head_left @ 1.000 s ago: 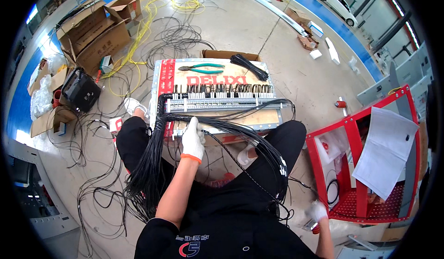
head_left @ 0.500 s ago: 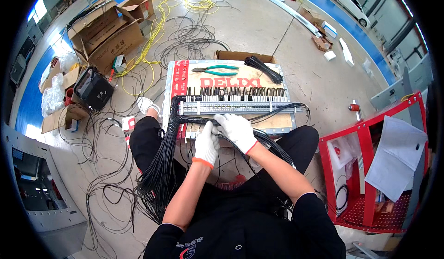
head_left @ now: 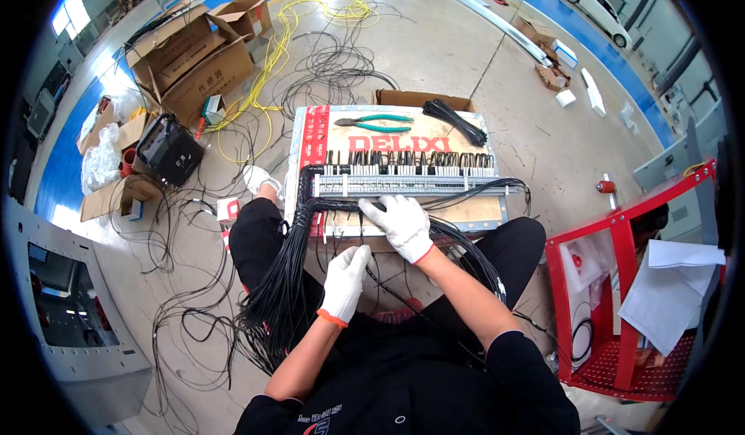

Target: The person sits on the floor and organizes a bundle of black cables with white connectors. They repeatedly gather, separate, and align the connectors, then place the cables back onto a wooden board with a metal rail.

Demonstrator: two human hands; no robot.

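Observation:
A row of terminal blocks (head_left: 403, 190) on a rail lies across a box-like work surface, with short black wire loops (head_left: 419, 160) along its far side. In front of it runs a bundle of black wires (head_left: 339, 205), which turns at the left and fans out as loose wires (head_left: 281, 287). My right hand (head_left: 405, 228), in a white glove, grips the bundle near its middle. Nearer to me, my left hand (head_left: 345, 284), also gloved, pinches a thin black strand (head_left: 362, 228) that hangs from the bundle; whether it is a cable tie or a wire, I cannot tell.
Green-handled pliers (head_left: 376, 123) and a bunch of black cable ties (head_left: 458, 123) lie on the work surface (head_left: 497, 136). At the left are cardboard boxes (head_left: 206, 74), yellow cable (head_left: 272, 86) and tangled black wires on the floor. A red metal frame (head_left: 621, 303) stands at the right.
My left hand has drawn back from the bundle toward me, with the thin strand stretched between. My right hand stays on the bundle. The whole view has shifted slightly.

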